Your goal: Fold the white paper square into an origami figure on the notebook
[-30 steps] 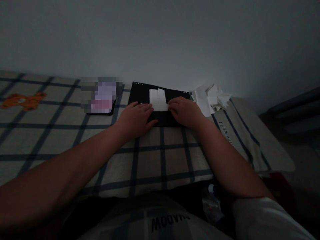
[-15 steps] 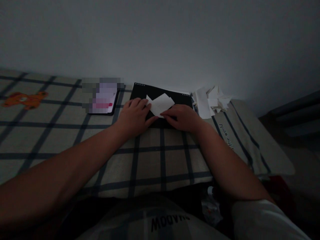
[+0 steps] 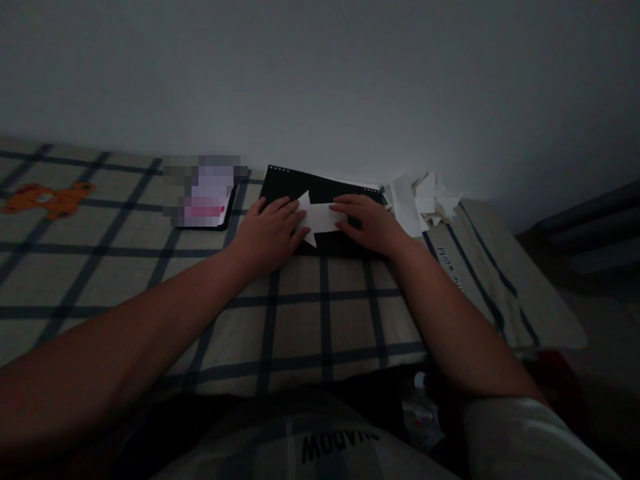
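Note:
A folded sheet of white paper [image 3: 323, 219] lies on a black notebook [image 3: 295, 181] with a row of punched holes along its far edge. Pointed flaps stick out at the paper's left part, beside a narrow straight band. My left hand [image 3: 273, 230] rests over the paper's left end, fingers spread and lying flat. At the other end, my right hand [image 3: 367, 223] touches the band with its fingertips, the fingers apart. Parts of both paper ends are hidden under my fingers.
Left of the notebook lies a phone [image 3: 210, 197] with a lit, partly blurred screen. An orange cut-out figure [image 3: 50, 200] is farther left. Folded white papers [image 3: 430, 200] are piled at the right. A checked cloth [image 3: 300, 307] covers the surface, against a grey wall [image 3: 320, 87].
The paper's wide diamond shape has become a narrow band with pointed flaps at its left. My right hand has moved slightly up and right, its fingers opening from a pinch. My left hand stays nearly in place.

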The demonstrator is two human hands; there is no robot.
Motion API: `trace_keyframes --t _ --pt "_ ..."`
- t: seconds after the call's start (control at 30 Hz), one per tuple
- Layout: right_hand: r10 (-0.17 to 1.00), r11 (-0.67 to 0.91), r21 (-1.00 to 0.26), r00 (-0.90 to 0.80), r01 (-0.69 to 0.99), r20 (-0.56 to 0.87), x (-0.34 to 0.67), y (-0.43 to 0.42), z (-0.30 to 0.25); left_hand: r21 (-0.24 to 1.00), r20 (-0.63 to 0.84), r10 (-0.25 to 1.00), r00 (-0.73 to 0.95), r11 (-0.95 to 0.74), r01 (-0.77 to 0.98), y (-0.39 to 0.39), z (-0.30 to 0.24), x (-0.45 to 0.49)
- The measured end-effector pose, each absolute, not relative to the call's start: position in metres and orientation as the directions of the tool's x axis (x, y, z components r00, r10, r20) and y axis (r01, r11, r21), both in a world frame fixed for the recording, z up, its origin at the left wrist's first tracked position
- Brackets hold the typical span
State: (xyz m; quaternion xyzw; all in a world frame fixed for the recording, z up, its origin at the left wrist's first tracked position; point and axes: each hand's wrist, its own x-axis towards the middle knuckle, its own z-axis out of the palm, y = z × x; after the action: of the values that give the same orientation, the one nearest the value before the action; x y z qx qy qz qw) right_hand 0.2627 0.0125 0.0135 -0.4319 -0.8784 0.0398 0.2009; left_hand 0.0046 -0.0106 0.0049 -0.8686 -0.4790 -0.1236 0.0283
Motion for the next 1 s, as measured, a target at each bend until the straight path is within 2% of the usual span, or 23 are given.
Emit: trace_keyframes --t 0.17,0.37,0.63,1.0 --pt "0.786 0.618 -0.297 -0.565 0.727 0.251 0.265 0.017 0.007 0.032 0.286 0.795 0.535 -0.566 0.824 -0.011 0.006 0.004" --pt "0.770 0.636 -0.324 -0.599 0.700 0.219 0.262 0.011 0.019 -0.014 0.240 0.794 0.558 -0.572 0.820 -0.010 0.011 0.004" --pt "0.703 0.711 -0.339 -0.611 0.616 0.365 0.270 0.010 0.016 -0.005 0.218 0.777 0.590 -0.604 0.797 -0.006 0.005 0.003" --pt "0.721 0.690 -0.355 -0.639 0.631 0.268 0.273 0.011 0.017 -0.063 0.228 0.754 0.616 -0.620 0.782 -0.007 0.003 0.003"
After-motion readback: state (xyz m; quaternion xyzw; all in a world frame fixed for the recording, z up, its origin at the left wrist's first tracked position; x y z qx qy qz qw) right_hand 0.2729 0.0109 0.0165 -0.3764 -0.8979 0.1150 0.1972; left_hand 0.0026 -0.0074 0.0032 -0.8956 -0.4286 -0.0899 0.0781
